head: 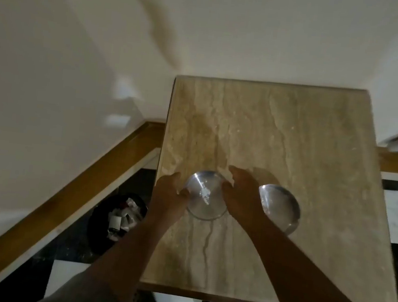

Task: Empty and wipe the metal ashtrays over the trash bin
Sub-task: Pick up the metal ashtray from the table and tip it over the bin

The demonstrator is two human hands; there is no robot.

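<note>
Two ashtrays (206, 196) (282, 207), one trash bin (116, 223).

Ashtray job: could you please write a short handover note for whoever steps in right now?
Left hand and right hand sit on either side of the left ashtray, at its rim; whether they grip it is unclear.
That ashtray is on the stone table, with white ash in it.
The right ashtray sits beside it, untouched; its contents are unclear.
The trash bin stands on the floor left of the table, with litter inside.
Done: nothing visibly emptied.
Left: empty and wipe both over the bin.
</note>
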